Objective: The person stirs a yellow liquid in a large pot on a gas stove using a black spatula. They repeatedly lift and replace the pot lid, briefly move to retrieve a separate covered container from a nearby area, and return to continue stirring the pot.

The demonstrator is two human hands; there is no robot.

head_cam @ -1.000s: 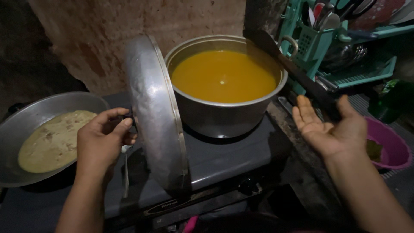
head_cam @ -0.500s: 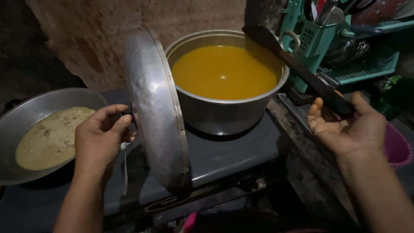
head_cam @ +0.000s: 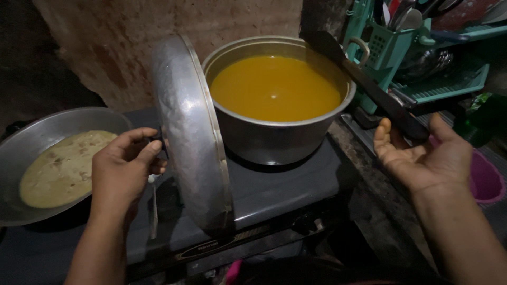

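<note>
My left hand point(head_cam: 124, 171) grips the small knob of a large metal lid point(head_cam: 193, 137). The lid stands on edge on the dark stove top point(head_cam: 280, 184), just left of a big metal pot point(head_cam: 264, 134) of orange-yellow liquid. My right hand point(head_cam: 425, 155) is palm up to the right of the pot, fingers spread. The end of a long dark flat tool point(head_cam: 369, 84) lies between its thumb and fingers, and no finger wraps it. The tool's far end leans over the pot's right rim.
A wide metal pan point(head_cam: 31, 137) of pale creamy mixture sits on the left burner. A teal dish rack point(head_cam: 422, 58) with utensils stands at the back right. A pink tub point(head_cam: 488, 182) sits low at the right. A rough wall rises behind the stove.
My right hand rose from below the dark tool to its handle end and now cups it. The left hand and lid have stayed nearly still.
</note>
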